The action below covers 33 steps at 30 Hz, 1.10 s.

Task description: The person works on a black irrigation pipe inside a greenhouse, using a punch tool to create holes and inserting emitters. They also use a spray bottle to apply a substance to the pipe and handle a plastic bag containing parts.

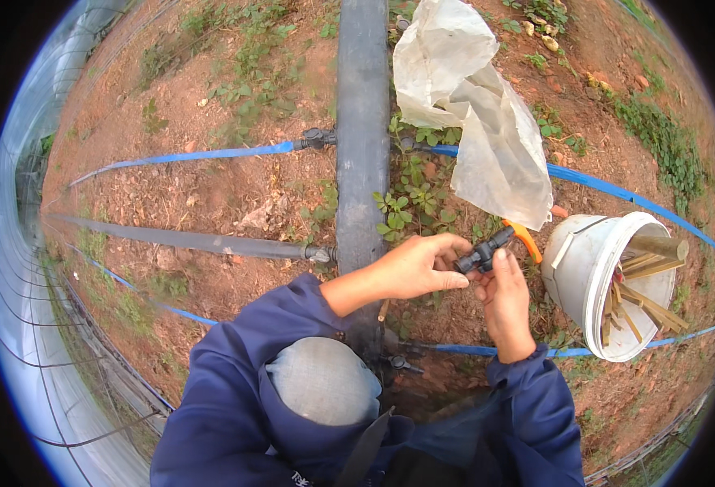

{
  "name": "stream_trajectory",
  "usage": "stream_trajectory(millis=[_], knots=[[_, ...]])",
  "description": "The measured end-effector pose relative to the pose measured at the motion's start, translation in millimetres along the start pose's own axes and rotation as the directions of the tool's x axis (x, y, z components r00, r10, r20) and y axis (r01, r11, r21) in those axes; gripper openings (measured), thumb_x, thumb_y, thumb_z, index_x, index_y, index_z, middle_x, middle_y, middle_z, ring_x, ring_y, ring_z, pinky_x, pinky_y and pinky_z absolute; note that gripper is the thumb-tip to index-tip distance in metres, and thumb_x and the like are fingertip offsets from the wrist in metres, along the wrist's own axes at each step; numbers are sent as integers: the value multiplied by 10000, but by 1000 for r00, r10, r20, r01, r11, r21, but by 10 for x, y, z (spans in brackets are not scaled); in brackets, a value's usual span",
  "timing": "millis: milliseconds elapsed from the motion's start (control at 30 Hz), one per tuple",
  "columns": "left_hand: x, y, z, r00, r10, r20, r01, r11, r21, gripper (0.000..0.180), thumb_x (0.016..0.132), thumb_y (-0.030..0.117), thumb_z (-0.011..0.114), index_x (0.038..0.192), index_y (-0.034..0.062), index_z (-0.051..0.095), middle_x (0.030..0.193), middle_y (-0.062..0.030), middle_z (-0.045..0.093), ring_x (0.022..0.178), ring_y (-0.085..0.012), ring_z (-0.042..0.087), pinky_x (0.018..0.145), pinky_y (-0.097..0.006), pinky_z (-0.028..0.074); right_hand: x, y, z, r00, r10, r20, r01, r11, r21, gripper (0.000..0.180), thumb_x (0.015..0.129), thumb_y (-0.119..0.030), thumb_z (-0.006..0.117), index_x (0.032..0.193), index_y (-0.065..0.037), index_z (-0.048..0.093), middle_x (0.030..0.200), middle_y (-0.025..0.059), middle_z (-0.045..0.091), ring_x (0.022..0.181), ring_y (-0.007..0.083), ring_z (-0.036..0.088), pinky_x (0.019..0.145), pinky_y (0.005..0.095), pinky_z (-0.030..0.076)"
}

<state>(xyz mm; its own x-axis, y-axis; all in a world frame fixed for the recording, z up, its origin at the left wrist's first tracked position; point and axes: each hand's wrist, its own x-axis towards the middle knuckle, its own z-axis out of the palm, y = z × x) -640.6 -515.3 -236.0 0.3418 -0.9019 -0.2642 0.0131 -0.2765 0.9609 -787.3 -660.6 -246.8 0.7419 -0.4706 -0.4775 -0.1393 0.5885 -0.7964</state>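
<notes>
Between my hands, just right of the thick dark pipe (pixel 363 138), is a small black pipe fitting (pixel 482 254). My right hand (pixel 506 304) is closed on it, thumb against its side. The fingers of my left hand (pixel 422 266) are closed round its left end; the fingertips are partly hidden. A curved orange piece (pixel 524 240) shows beyond the fitting's far end; whether it is joined on, I cannot tell. Crumpled whitish plastic sheeting (pixel 495 122) lies just beyond my hands. To their right, a white bucket (pixel 572 268) lies tilted, with several wooden sticks (pixel 645 280) inside.
Blue flat hoses (pixel 203 154) and a grey hose (pixel 187 238) branch from the thick pipe through black connectors (pixel 319 138). Another black connector (pixel 402 364) is close to my body. Reddish soil with green weeds (pixel 406 211) surrounds these. Clear film on a frame (pixel 57 390) curves along the left.
</notes>
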Motion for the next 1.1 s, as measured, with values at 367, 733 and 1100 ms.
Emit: stream_trajectory(millis=[367,733,1100], knots=[[-51,-132,-113,976,-207,72,216,967,-135,350,993,207,668,1262,-5,594,849,-29,661,720,-94,627,642,-268,515,-99,-383,-76,639,-381,668,670,-150,-727,673,683,-246,883,1294,-128,625,1396,115,557,1328,342,501,1117,551,354],[-107,-129,-8,998,16,-55,-9,993,115,373,958,182,701,1260,-4,587,871,-75,687,753,-140,656,658,-324,522,-47,-210,-113,783,-306,542,618,276,-736,454,831,-191,780,1236,-53,629,1225,152,648,1153,367,606,932,433,517],[-115,-161,217,983,-181,-16,171,950,-261,253,1033,170,542,1202,25,423,965,-116,655,737,-134,646,599,-299,505,-78,-201,-122,737,-423,528,631,148,-762,465,734,-76,829,1175,-58,683,1086,126,638,969,311,661,829,385,547]])
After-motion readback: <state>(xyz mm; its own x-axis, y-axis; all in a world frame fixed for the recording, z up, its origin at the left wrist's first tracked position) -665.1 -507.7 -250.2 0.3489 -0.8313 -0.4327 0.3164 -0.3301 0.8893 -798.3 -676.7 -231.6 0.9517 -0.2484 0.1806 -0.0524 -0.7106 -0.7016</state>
